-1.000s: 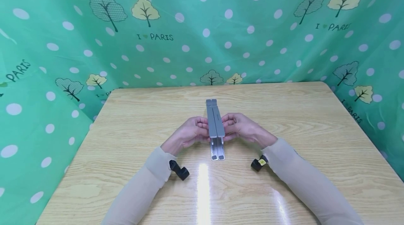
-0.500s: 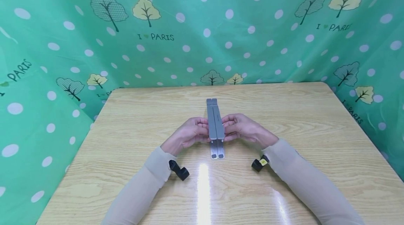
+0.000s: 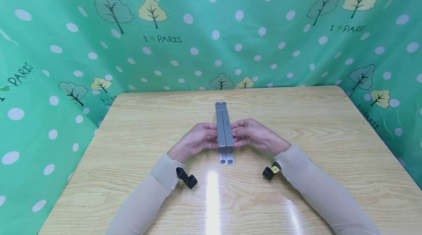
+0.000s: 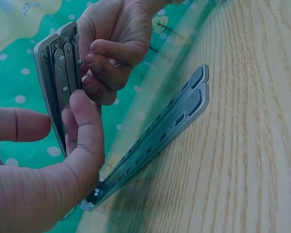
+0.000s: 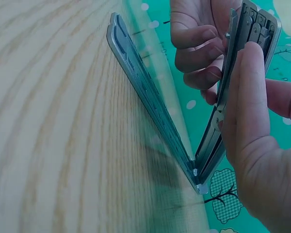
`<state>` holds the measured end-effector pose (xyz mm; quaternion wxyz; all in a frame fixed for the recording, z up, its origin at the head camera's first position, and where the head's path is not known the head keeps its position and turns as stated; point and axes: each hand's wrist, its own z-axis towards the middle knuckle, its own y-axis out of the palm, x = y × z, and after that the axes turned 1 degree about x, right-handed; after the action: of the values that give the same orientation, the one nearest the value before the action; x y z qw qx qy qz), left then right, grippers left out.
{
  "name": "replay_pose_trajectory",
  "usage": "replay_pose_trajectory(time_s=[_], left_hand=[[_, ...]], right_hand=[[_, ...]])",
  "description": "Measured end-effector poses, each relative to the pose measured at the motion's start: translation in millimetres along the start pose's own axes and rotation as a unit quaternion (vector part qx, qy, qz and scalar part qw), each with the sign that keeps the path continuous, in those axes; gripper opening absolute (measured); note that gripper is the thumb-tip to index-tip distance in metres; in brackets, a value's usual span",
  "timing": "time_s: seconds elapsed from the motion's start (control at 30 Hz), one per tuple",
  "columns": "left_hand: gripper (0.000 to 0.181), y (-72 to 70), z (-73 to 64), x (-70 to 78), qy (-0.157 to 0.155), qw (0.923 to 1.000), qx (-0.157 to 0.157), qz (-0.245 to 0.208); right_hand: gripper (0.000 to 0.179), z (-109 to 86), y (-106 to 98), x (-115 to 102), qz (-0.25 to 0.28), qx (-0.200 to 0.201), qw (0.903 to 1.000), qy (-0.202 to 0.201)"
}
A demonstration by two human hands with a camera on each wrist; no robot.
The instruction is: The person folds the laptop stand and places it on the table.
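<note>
A grey metal folding laptop stand (image 3: 225, 128) stands near the middle of the table, its two long halves side by side. Its upper arms (image 4: 58, 63) tilt up from the hinge, while the slotted base bars (image 4: 160, 128) lie along the wood, making a narrow V. From the left side, my left hand (image 3: 199, 138) holds the upper arms between thumb and fingers. My right hand (image 3: 255, 134) grips them from the opposite side, also with thumb and bent fingers. Folded struts (image 5: 254, 29) show inside the upper arms in both wrist views. Some fingertips are hidden behind the metal.
The wooden table (image 3: 148, 117) ends at a back edge against a green dotted curtain (image 3: 211, 26), which also hangs at both sides. Black wrist-worn devices (image 3: 188, 178) sit below both hands. A bright light reflection (image 3: 212, 202) runs down the near tabletop.
The near end of the upper arms has come down slightly, and the supports under it have dropped from sight. The base's near end has shifted slightly away. Both hands keep their hold.
</note>
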<state>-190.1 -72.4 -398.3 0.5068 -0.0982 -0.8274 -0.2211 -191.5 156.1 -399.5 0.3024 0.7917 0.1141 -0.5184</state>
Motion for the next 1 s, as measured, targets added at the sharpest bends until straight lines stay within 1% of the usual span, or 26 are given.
replay_pose_trajectory(time_s=[0.2,0.37,0.43,0.57,0.73,0.87,1.0], left_hand=[[0.033,-0.5,-1.4,1.4,-0.003,0.9998,-0.002,-0.019],[0.042,-0.3,-2.9,1.3,0.010,0.9999,-0.011,-0.004],[0.045,-0.2,-2.8,0.5,0.016,0.9997,-0.013,0.008],[0.045,0.3,-2.1,-0.6,0.023,0.9992,-0.004,0.033],[0.048,2.2,-3.2,-0.2,0.035,0.9967,0.008,0.072],[0.055,3.3,-3.4,-1.1,0.047,0.9930,0.008,0.108],[0.069,3.9,-4.9,-1.5,0.049,0.9858,0.022,0.159]], right_hand=[[0.044,-0.5,1,-1,-0.002,0.007,1.0000,0.001],[0.044,1.8,0,0,-0.006,0.025,0.9996,0.008],[0.045,2.4,1,1,-0.018,0.037,0.9991,0.008],[0.049,2.5,4,2,-0.053,0.060,0.9968,0.003],[0.064,0.9,8,2,-0.085,0.078,0.9933,-0.002],[0.071,0.8,10,2,-0.107,0.088,0.9903,-0.004],[0.071,0.6,12,4,-0.137,0.089,0.9865,-0.001]])
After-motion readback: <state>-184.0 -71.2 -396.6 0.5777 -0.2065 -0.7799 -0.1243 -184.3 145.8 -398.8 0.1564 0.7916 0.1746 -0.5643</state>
